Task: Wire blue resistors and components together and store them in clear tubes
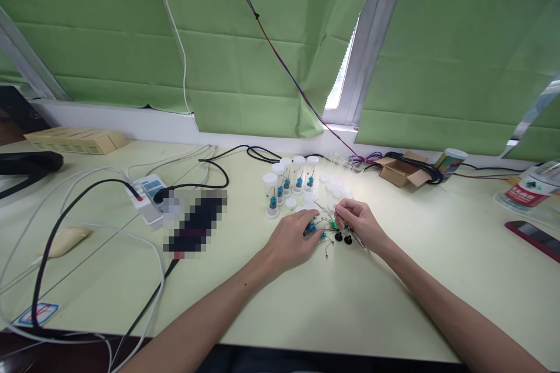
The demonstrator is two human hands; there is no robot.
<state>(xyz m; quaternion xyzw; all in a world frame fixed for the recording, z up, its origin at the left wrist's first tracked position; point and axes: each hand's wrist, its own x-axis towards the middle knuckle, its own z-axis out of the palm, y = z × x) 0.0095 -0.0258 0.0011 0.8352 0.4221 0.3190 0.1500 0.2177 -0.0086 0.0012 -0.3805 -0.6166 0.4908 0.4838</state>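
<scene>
My left hand (pixel 294 237) is closed around a small blue piece (pixel 310 227) with thin metal stems. Just to its right, my right hand (pixel 359 222) makes a pinch; what lies between the fingertips is too small to name. Below and between the hands are loose thin metal stems with small blue and green pieces (pixel 333 225). Two black round parts (pixel 343 238) lie by my right hand. Behind my left hand stand several clear vials (pixel 272 198) with white caps and blue pieces inside. White caps (pixel 336 187) are grouped behind my right hand.
On the left are a power strip (pixel 149 201), tangled cables and a pixelated dark device (pixel 196 224). An opened cardboard box (pixel 401 170) and a canister (pixel 450 163) stand at the back right. A red-edged phone (pixel 534 239) and a labelled tub (pixel 531 189) sit far right.
</scene>
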